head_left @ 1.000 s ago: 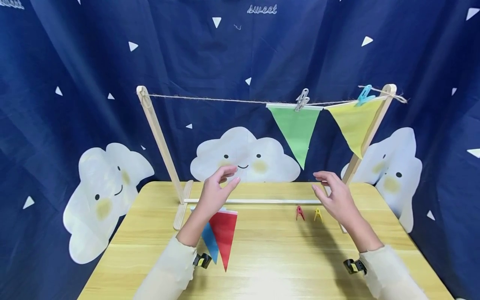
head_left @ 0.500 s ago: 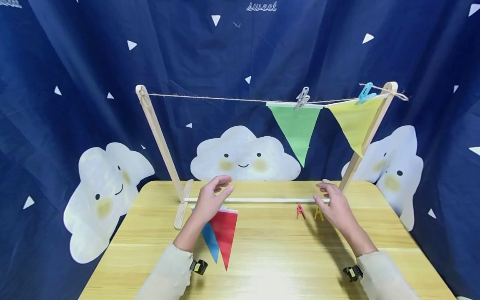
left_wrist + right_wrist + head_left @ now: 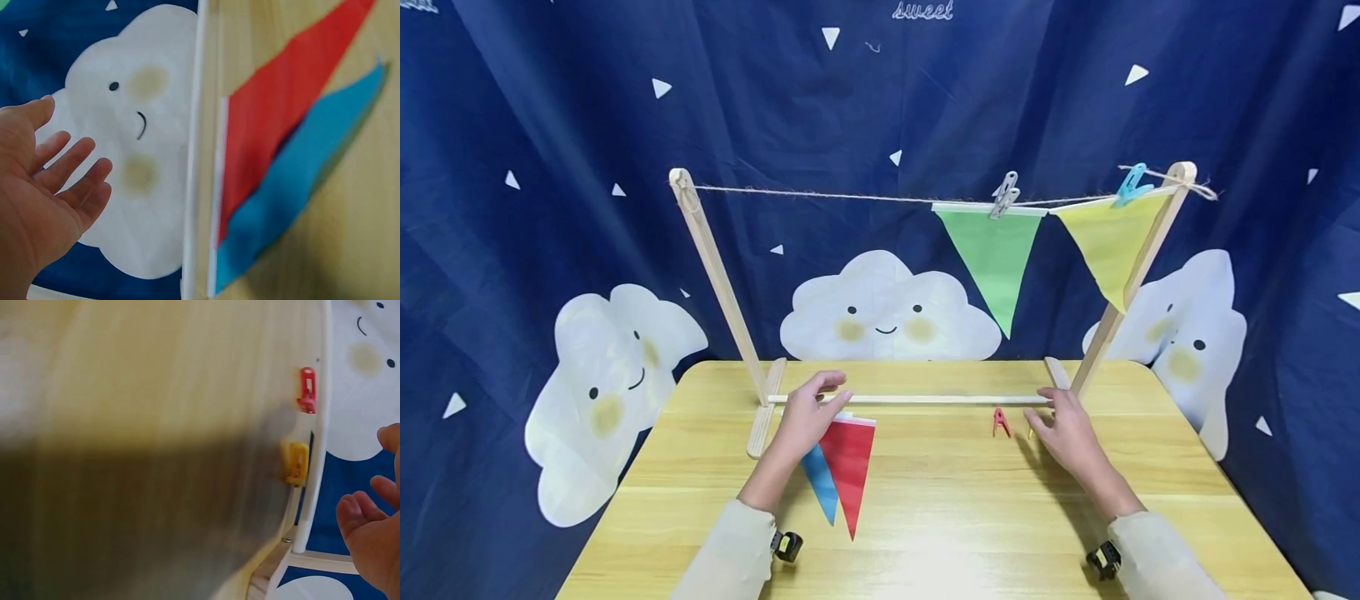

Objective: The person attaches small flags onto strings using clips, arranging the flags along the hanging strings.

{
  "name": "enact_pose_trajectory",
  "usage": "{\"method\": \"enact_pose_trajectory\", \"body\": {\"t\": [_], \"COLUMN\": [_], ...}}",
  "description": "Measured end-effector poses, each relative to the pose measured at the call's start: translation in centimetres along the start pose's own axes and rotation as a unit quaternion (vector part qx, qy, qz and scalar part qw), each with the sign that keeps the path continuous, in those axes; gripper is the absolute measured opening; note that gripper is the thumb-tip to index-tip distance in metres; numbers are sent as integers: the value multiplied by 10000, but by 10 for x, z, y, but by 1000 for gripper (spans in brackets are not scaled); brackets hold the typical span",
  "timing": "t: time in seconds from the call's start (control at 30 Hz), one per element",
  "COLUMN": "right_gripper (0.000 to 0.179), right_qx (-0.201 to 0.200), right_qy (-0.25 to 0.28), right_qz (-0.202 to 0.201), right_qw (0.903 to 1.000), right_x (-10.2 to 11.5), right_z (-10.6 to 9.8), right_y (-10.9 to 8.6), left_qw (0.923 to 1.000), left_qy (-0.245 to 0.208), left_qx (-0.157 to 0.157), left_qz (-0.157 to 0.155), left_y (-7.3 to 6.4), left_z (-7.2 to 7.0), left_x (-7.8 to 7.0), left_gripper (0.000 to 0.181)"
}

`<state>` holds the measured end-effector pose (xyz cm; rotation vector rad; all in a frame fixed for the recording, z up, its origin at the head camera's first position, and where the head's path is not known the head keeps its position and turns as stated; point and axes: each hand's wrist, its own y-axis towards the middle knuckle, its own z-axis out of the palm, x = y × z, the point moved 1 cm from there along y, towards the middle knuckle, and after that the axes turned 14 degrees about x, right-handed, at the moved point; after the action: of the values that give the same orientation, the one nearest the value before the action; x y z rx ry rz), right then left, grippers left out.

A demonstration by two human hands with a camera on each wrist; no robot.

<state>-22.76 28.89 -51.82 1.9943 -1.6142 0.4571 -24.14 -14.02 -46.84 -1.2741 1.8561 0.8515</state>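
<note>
My left hand [image 3: 805, 423] hovers over the red pennant [image 3: 848, 467] and the blue pennant [image 3: 822, 485], which overlap on the table. Its fingers are relaxed and hold nothing, as the left wrist view also shows. On the right, my right hand [image 3: 1066, 429] is above the yellow clothespin [image 3: 1031, 433] and partly covers it in the head view. In the right wrist view the yellow clothespin [image 3: 297, 464] lies apart from the loosely bent fingers. A red clothespin [image 3: 1001, 422] sits just left of it.
A wooden stand has a left post [image 3: 718, 283], a right post [image 3: 1138, 275] and a low white rod [image 3: 925, 400]. From its string [image 3: 820, 196] hang a green pennant [image 3: 988, 258] under a grey clothespin [image 3: 1004, 196] and a yellow pennant [image 3: 1108, 237] under a blue clothespin [image 3: 1131, 185].
Both hands have come down toward the table. The left hand has moved slightly left over the pennants; the right hand has lowered over the yellow clothespin. Pennants and clothespins stay in place.
</note>
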Motion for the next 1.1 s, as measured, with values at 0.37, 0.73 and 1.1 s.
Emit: {"method": "enact_pose_trajectory", "body": {"t": [0.37, 0.73, 1.1], "right_gripper": [51, 59, 55], "right_qx": [396, 841, 1279], "right_qy": [-282, -291, -192], "right_qz": [479, 777, 1096], "right_qw": [9977, 9930, 9855], "right_x": [-12, -18, -18], "right_z": [12, 13, 14], "right_y": [-6, -7, -8], "left_qw": [9974, 9857, 9700], "left_qy": [556, 1510, 2251], "left_qx": [118, 248, 262], "left_qz": [-453, -707, -875], "left_y": [-8, -6, -5], "left_z": [-1, 1, 6], "left_x": [30, 51, 67], "left_gripper": [40, 43, 44]}}
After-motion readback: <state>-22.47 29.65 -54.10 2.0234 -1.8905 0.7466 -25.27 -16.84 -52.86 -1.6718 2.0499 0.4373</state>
